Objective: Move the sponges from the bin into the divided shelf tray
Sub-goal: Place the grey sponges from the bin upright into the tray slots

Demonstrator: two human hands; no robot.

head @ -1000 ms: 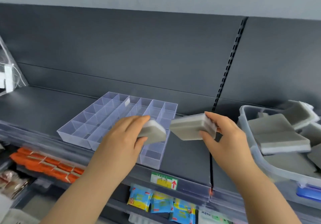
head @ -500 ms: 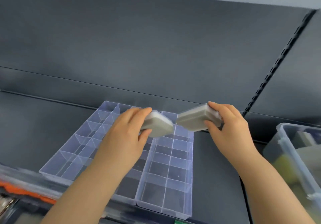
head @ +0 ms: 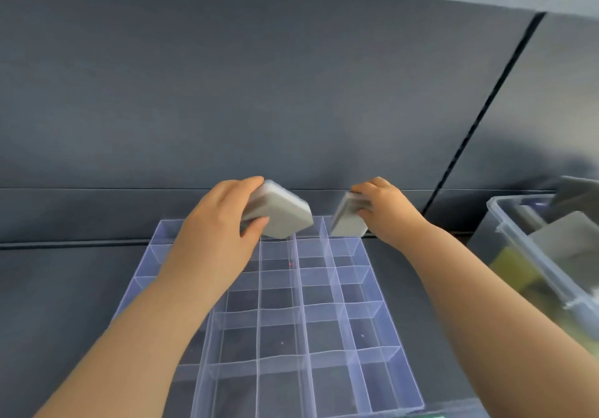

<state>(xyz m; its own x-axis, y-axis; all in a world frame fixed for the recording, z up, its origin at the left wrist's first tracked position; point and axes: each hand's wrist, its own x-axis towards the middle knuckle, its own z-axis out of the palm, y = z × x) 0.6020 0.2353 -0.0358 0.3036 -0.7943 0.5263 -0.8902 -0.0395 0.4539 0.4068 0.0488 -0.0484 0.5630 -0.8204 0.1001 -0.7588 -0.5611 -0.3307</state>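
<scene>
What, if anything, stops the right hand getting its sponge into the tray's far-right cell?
Likely nothing, so yes: the right hand holds its sponge tilted right at that far corner of the tray, and nothing shows between them.

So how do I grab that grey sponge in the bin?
From above, I think: the bin is open on top. The sponge is a flat slab lying tilted, so pinch its raised edge, thumb on one broad face, fingers on the other.
</scene>
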